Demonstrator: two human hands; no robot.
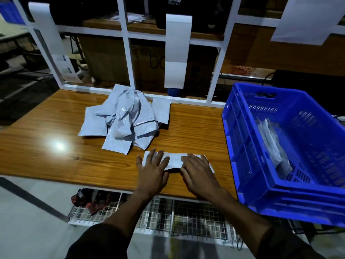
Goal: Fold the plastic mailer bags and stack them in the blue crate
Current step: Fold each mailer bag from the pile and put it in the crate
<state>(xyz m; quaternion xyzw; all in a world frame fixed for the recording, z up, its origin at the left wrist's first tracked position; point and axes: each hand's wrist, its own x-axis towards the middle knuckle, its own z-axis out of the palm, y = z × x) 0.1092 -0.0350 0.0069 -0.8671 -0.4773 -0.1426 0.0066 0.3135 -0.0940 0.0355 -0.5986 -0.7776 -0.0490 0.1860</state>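
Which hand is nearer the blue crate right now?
Right. The right hand presses the mailer's end nearest the blue crate, with bare table between them. The left hand presses the mailer's far end, further from the crate.

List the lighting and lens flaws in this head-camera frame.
Head view: a bright glare spot sits on the wooden table; the background behind the white frame is dark and underexposed; wide-angle distortion bows the frame's bars and the blue crate; the left hand and right hand on the mailer bag look slightly soft.
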